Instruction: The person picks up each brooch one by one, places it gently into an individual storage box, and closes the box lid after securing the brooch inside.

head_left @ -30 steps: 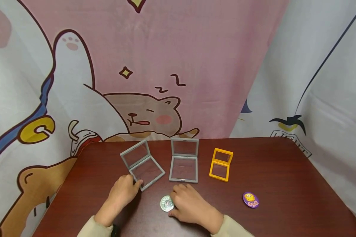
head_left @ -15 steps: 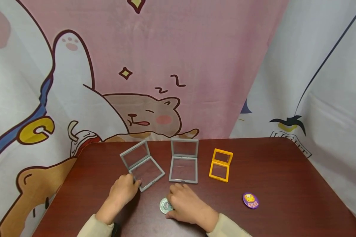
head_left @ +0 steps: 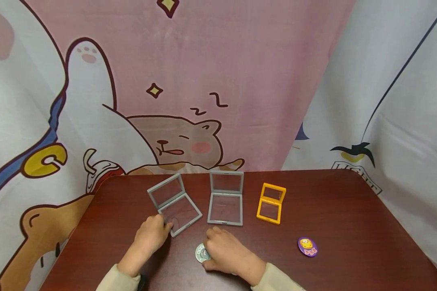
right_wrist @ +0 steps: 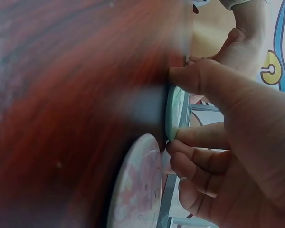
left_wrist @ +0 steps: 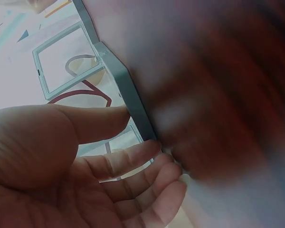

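Note:
My left hand [head_left: 150, 235] pinches the near-left edge of a grey folding display frame [head_left: 180, 215] with clear panes, opened out at the left of the table. In the left wrist view, thumb and fingertips meet at the frame's grey side [left_wrist: 128, 95]. My right hand [head_left: 227, 251] holds a round pale-green badge [head_left: 202, 253] by its rim. Thumb and index finger lie on opposite sides of the green badge [right_wrist: 175, 111] in the right wrist view. A second round badge [right_wrist: 140, 185], pinkish, lies beside those fingers and is mostly hidden under the hand in the head view.
A second grey frame [head_left: 225, 209] lies opened in the middle, with a smaller yellow frame [head_left: 268, 211] to its right. One purple oval badge [head_left: 307, 247] rests farther right on the dark red table [head_left: 349, 226]. A printed curtain [head_left: 255, 81] hangs behind the table.
My right hand has slid slightly left together with the green badge. The left hand stays at the grey frame, which has hardly shifted.

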Action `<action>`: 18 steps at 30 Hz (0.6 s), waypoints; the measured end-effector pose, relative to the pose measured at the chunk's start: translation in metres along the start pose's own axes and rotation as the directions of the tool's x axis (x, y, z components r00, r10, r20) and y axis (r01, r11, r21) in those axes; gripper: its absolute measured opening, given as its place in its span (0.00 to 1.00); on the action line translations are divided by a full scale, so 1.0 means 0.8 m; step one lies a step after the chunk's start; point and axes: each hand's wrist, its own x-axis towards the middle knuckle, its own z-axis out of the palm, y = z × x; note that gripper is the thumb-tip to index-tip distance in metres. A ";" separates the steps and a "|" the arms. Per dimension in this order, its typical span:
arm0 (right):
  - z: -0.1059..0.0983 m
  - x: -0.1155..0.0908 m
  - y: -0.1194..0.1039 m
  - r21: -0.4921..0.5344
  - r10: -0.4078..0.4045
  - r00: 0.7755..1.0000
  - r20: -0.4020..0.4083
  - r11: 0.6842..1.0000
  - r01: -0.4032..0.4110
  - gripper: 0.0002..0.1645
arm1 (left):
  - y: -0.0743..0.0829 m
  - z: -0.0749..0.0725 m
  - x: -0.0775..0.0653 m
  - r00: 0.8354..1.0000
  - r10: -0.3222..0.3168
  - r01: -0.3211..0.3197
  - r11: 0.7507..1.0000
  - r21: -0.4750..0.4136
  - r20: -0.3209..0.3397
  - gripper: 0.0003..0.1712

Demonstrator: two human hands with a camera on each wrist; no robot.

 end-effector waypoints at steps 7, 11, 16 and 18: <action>0.003 0.003 0.000 0.029 0.024 1.000 -0.001 0.999 -0.024 0.19 | -0.001 -0.001 -0.005 1.000 0.010 -0.010 1.000 0.000 -0.008 0.16; 0.003 0.002 0.003 0.038 0.048 0.999 -0.003 0.998 -0.048 0.19 | -0.002 -0.001 -0.008 1.000 0.014 -0.014 1.000 -0.002 -0.006 0.15; 0.001 0.001 0.007 0.068 0.066 0.997 -0.027 0.996 -0.064 0.18 | -0.002 -0.003 -0.013 1.000 0.014 -0.014 1.000 -0.012 0.005 0.14; -0.001 0.002 0.009 0.098 0.069 0.997 -0.038 0.993 -0.065 0.17 | -0.003 -0.004 -0.014 1.000 0.011 -0.010 1.000 -0.017 0.013 0.14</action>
